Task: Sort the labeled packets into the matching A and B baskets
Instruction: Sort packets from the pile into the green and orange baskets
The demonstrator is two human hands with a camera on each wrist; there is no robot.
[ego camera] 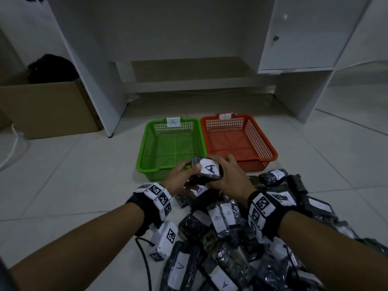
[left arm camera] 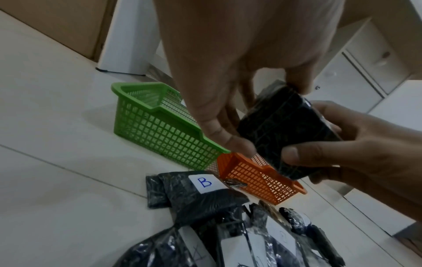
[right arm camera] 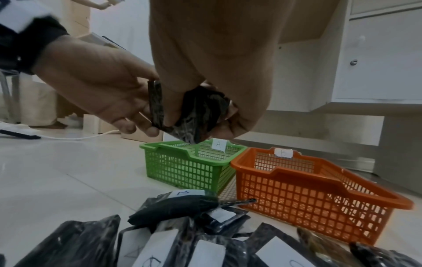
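Both hands hold one dark packet with a white "A" label [ego camera: 206,172] just in front of the baskets, above the floor. My left hand [ego camera: 182,174] grips its left end and my right hand [ego camera: 225,173] curls round its right side. The same packet [left arm camera: 285,137] shows black in the left wrist view, and the packet [right arm camera: 196,112] sits between both hands in the right wrist view. The green basket [ego camera: 147,148] carries an A tag, the orange basket [ego camera: 270,150] beside it a B tag. Both baskets hold nothing. A packet labeled B [left arm camera: 205,182] lies at the pile's front.
A heap of several dark labeled packets [ego camera: 231,238] covers the floor near me and to the right. A white desk frame [ego camera: 100,85] and cabinet [ego camera: 298,38] stand behind the baskets. A cardboard box [ego camera: 48,108] sits at the left. A black cable [ego camera: 144,259] runs under my left arm.
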